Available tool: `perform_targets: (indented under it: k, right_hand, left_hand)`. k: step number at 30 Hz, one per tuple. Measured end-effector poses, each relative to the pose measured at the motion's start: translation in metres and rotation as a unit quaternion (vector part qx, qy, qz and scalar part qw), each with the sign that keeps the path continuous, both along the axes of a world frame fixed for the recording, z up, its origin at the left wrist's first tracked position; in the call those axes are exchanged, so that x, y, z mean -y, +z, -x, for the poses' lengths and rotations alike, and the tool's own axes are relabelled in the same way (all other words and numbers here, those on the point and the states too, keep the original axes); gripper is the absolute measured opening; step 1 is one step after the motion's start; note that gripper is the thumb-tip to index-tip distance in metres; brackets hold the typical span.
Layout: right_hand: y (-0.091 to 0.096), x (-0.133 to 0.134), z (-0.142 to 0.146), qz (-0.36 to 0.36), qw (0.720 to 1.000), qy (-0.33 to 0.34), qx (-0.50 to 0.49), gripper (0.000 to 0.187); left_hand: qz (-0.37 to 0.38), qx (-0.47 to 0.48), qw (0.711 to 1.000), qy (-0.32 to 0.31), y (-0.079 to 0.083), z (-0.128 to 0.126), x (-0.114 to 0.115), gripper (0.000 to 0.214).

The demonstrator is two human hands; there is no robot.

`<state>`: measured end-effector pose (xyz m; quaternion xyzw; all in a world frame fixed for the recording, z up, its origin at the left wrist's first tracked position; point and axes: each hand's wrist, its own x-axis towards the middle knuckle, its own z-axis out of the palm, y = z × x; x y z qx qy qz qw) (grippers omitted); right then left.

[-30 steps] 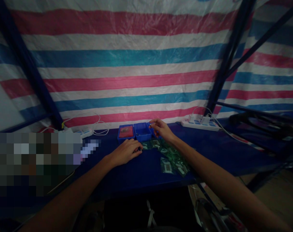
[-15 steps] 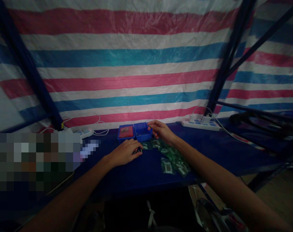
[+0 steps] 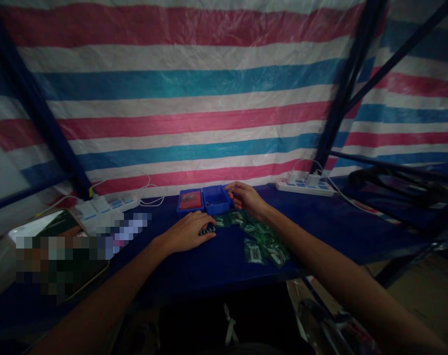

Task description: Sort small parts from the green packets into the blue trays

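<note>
My left hand point(image 3: 189, 232) rests on the blue table with its fingers curled round a dark strip with small shiny bits point(image 3: 208, 230); its exact kind is too small to make out. My right hand point(image 3: 248, 199) pinches a small dark piece between thumb and forefinger, beside the right edge of an open blue bin point(image 3: 216, 207). That bin has a few small things at its bottom. Against its left side stands a second blue bin point(image 3: 178, 209) with a flat red item point(image 3: 190, 199) inside. Small clear and green bags of slim metal pieces point(image 3: 254, 252) lie below my right forearm.
White power strips with cables stand at the back left point(image 3: 122, 201) and back right point(image 3: 304, 187). A tablet-like device point(image 3: 66, 224), partly blurred out, lies at the left. Blue metal posts point(image 3: 48, 118) and a striped plastic sheet point(image 3: 194, 118) close off the back.
The view has shifted slightly, showing more of the device at the left. Both hands keep nearly the same places and grips.
</note>
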<state>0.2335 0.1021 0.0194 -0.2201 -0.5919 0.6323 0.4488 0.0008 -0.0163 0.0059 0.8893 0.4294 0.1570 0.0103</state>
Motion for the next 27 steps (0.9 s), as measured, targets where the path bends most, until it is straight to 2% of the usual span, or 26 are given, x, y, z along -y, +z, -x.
perform_targets:
  k: [27]
  right_hand:
    - [-0.0009, 0.0006, 0.0021, -0.022, 0.999, -0.015, 0.025, 0.023]
  left_hand:
    - [0.02, 0.015, 1.0, -0.009, -0.0011, 0.0005, -0.0021, 0.021]
